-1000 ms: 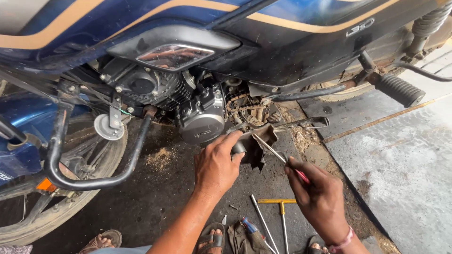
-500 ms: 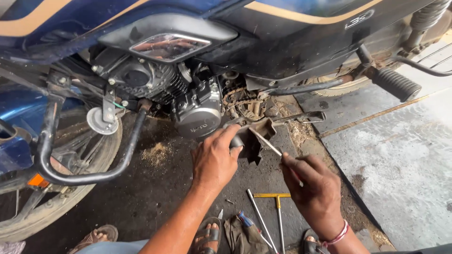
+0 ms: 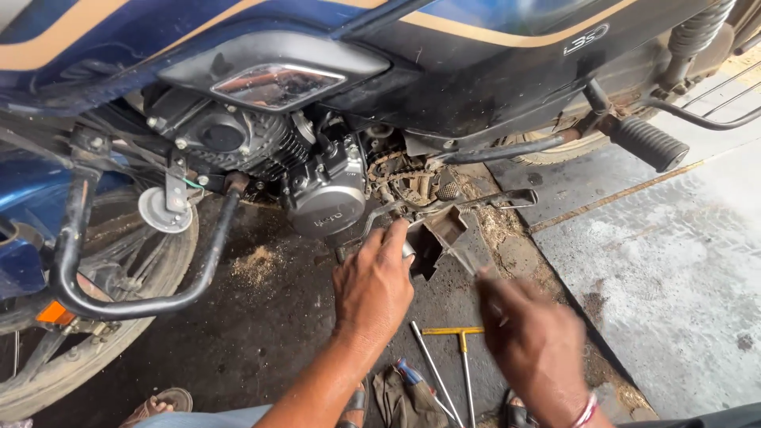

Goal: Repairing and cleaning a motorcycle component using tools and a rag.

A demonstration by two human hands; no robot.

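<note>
Two Hands at the Lower Engine: Holding the Part and Working the Tool

Two hands work at the centre of the frame, below the engine of a blue motorcycle. The left hand is closed with its fingers curled over a small dark metal cover and a grey fitting at lower centre, just beneath the engine case. The right hand is blurred at lower right; it seems pressed together around a thin rod tool whose tip reaches up and left toward the cover, but the exact grip cannot be told.

Procedure, as judged from this view:

1. Keep the left hand firm on the cover so it cannot turn or drop while the tool is applied. The palm should stay clear of the chain, which lies exposed just above the cover.
2. Bring the rod tool in along its own line, not sideways; a slanted approach is likely to slip off the dirty metal.
3. Steady the right wrist before loading the tool. The blur suggests quick motion, which reduces control.
4. Keep the knuckles away from the footrest at upper right and the crash bar at left.

Spare tools lie on the floor at bottom centre: a yellow T-handle wrench and a plain rod beside it, both near and within reach.
</note>
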